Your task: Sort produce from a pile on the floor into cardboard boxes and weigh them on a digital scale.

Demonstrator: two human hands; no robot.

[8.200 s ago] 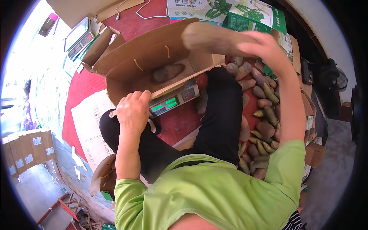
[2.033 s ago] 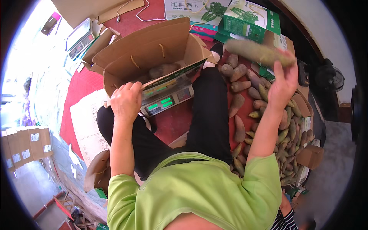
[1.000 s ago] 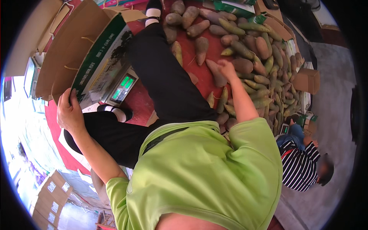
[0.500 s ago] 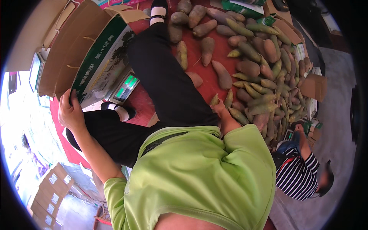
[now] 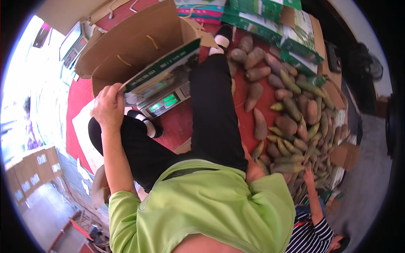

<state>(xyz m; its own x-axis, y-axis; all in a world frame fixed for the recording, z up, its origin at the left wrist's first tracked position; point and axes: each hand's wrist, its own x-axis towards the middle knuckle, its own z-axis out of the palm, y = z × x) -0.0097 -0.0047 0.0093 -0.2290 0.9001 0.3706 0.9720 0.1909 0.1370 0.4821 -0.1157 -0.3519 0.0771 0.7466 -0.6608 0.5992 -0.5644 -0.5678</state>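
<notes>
My left hand (image 5: 109, 106) is closed on the near top rim of a tall cardboard carton (image 5: 168, 63) with a green printed side and cord handles. The carton gapes at the top and sits at a digital scale whose green-lit display (image 5: 163, 102) shows beside my leg; whether it rests fully on the scale is hard to tell. Of my right arm only the forearm (image 5: 253, 166) shows; the hand is hidden behind my thigh, beside a heap of long, tapered green and purplish-brown root vegetables (image 5: 285, 125).
Several loose roots (image 5: 254, 96) lie on the red ground sheet (image 5: 177, 128). Green cartons (image 5: 261, 25) stand beyond the heap. A co-worker in a striped top (image 5: 310, 234) reaches into the heap from the right. Another scale (image 5: 72, 44) stands far left, and stacked brown boxes (image 5: 36, 170) lower left.
The view has turned, so the carton and heap sit further right. My left hand keeps its hold on the carton rim. My right hand has drawn behind my thigh; the co-worker's arm now reaches the heap.
</notes>
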